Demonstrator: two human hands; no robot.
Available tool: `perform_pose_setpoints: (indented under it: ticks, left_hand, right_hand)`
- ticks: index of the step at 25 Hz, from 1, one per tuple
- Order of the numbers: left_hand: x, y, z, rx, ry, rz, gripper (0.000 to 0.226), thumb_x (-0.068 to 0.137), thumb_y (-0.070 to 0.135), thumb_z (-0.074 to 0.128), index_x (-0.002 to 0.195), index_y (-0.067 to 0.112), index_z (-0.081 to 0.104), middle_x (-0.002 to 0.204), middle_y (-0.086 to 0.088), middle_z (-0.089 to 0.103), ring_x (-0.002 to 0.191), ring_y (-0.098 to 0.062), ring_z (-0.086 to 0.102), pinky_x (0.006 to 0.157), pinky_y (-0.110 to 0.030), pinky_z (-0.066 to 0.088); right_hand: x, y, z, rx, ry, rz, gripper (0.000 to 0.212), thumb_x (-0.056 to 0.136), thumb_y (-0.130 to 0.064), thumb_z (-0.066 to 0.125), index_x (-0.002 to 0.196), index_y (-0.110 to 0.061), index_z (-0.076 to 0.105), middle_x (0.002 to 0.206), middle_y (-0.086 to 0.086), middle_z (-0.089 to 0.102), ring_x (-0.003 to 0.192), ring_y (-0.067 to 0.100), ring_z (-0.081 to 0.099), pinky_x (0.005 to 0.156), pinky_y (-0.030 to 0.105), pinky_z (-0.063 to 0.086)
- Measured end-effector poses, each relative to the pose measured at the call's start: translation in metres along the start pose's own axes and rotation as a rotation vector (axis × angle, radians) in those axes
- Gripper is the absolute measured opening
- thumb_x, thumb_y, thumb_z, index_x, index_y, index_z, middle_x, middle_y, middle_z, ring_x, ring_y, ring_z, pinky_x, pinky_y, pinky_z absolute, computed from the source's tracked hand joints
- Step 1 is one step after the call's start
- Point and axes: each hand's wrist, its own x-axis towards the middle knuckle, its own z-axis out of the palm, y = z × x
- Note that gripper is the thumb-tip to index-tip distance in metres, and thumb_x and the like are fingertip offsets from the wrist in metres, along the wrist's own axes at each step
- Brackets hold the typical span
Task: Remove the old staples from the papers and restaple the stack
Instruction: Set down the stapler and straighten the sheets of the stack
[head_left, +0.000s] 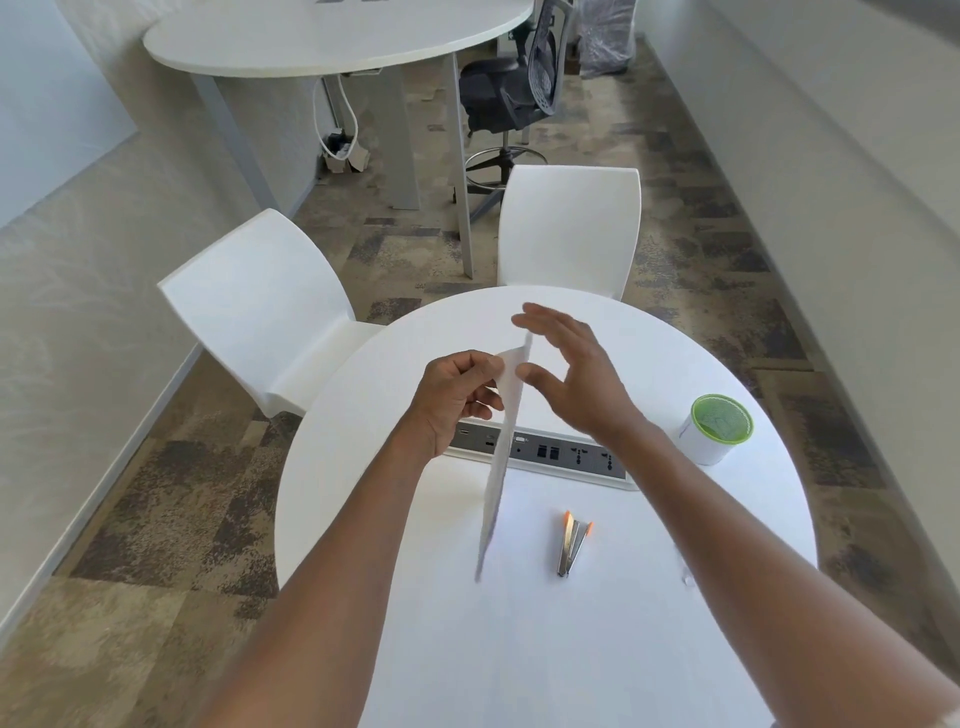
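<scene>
A thin stack of white papers (500, 457) stands on edge above the round white table (519, 649), seen almost edge-on. My left hand (457, 400) pinches its upper corner between thumb and fingers. My right hand (571, 379) hovers just to the right of the papers' top edge, fingers spread, holding nothing. A small metal stapler with orange tips (573, 543) lies on the table to the right of the papers' lower end. No staples are visible at this distance.
A grey power-socket strip (566, 457) is set into the table behind the papers. A white cup with a green mesh top (717, 428) stands at the right. Two white chairs (270, 312) (569, 234) stand beyond the table. Another table and an office chair are farther back.
</scene>
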Motion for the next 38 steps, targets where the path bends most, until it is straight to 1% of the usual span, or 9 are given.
perform_pose_setpoints:
  ticks: [2, 5, 10, 13, 16, 18, 24, 31, 38]
  left_hand:
    - [0.002, 0.006, 0.000, 0.045, -0.053, 0.000, 0.012, 0.087, 0.024, 0.071, 0.077, 0.019, 0.075, 0.066, -0.003, 0.069, 0.054, -0.015, 0.063, 0.049, -0.023, 0.050]
    - [0.003, 0.007, 0.000, 0.111, -0.067, 0.009, 0.013, 0.088, 0.029, 0.071, 0.079, 0.021, 0.076, 0.069, -0.001, 0.070, 0.058, -0.014, 0.064, 0.054, -0.026, 0.053]
    - [-0.004, -0.003, 0.002, 0.258, -0.048, 0.061, 0.008, 0.089, 0.026, 0.074, 0.089, 0.019, 0.076, 0.081, -0.002, 0.076, 0.066, -0.016, 0.067, 0.055, -0.027, 0.054]
    - [-0.004, -0.006, 0.011, 0.342, 0.059, 0.116, 0.011, 0.088, 0.024, 0.075, 0.090, 0.014, 0.076, 0.081, -0.009, 0.077, 0.063, -0.024, 0.067, 0.052, -0.028, 0.054]
    - [0.000, -0.008, 0.020, 0.453, 0.175, 0.178, 0.016, 0.089, 0.026, 0.074, 0.091, 0.011, 0.076, 0.081, -0.008, 0.077, 0.068, -0.032, 0.072, 0.054, -0.037, 0.061]
    - [0.000, -0.010, 0.023, 0.518, 0.235, 0.215, 0.018, 0.088, 0.028, 0.075, 0.091, 0.011, 0.077, 0.080, -0.006, 0.076, 0.069, -0.032, 0.072, 0.058, -0.043, 0.063]
    - [-0.005, -0.010, 0.032, 0.749, 0.317, 0.410, 0.018, 0.088, 0.039, 0.071, 0.087, 0.023, 0.079, 0.068, 0.014, 0.070, 0.057, -0.001, 0.061, 0.054, -0.017, 0.046]
    - [-0.008, -0.008, 0.034, 0.927, 0.325, 0.503, 0.012, 0.092, 0.029, 0.067, 0.089, 0.023, 0.077, 0.076, 0.006, 0.075, 0.059, -0.013, 0.062, 0.057, -0.025, 0.050]
    - [-0.007, -0.010, 0.039, 0.838, 0.338, 0.419, 0.014, 0.090, 0.031, 0.070, 0.084, 0.021, 0.078, 0.074, 0.006, 0.075, 0.059, -0.012, 0.065, 0.059, -0.028, 0.053]
  right_hand:
    - [0.008, 0.001, -0.005, -0.015, -0.117, 0.043, 0.030, 0.090, -0.022, 0.073, 0.119, -0.023, 0.069, 0.123, -0.014, 0.066, 0.126, 0.015, 0.050, 0.104, 0.033, 0.039]
    - [0.012, 0.005, -0.004, 0.048, -0.156, 0.153, 0.013, 0.084, -0.023, 0.074, 0.094, -0.029, 0.069, 0.090, -0.021, 0.068, 0.089, -0.004, 0.057, 0.081, 0.028, 0.043]
    - [0.017, 0.019, -0.009, 0.252, -0.127, 0.338, 0.015, 0.083, -0.018, 0.078, 0.078, -0.027, 0.067, 0.073, -0.022, 0.068, 0.069, -0.009, 0.056, 0.065, 0.010, 0.043]
    - [0.016, 0.018, -0.007, 0.212, -0.084, 0.380, 0.014, 0.081, -0.020, 0.080, 0.086, -0.028, 0.070, 0.083, -0.020, 0.071, 0.077, -0.008, 0.060, 0.069, 0.012, 0.043]
    - [0.007, 0.012, -0.001, 0.007, 0.183, 0.331, 0.023, 0.082, -0.016, 0.078, 0.103, -0.020, 0.070, 0.102, -0.012, 0.069, 0.094, 0.006, 0.059, 0.079, 0.018, 0.041]
    - [0.001, 0.004, 0.003, -0.020, 0.274, 0.283, 0.013, 0.083, -0.013, 0.075, 0.094, -0.018, 0.073, 0.092, -0.009, 0.070, 0.080, 0.006, 0.061, 0.074, 0.019, 0.045]
    - [-0.003, -0.018, 0.018, 0.184, 0.219, 0.499, 0.007, 0.080, -0.017, 0.072, 0.077, -0.022, 0.077, 0.070, -0.010, 0.073, 0.063, 0.000, 0.066, 0.053, 0.006, 0.044]
    - [0.000, -0.021, 0.020, 0.174, 0.232, 0.601, 0.012, 0.078, -0.017, 0.065, 0.072, -0.021, 0.075, 0.066, -0.004, 0.073, 0.067, 0.015, 0.070, 0.062, 0.028, 0.056]
    - [-0.003, -0.014, 0.021, 0.197, 0.205, 0.586, 0.011, 0.082, -0.014, 0.064, 0.074, -0.017, 0.072, 0.069, -0.003, 0.072, 0.070, 0.015, 0.069, 0.067, 0.032, 0.056]
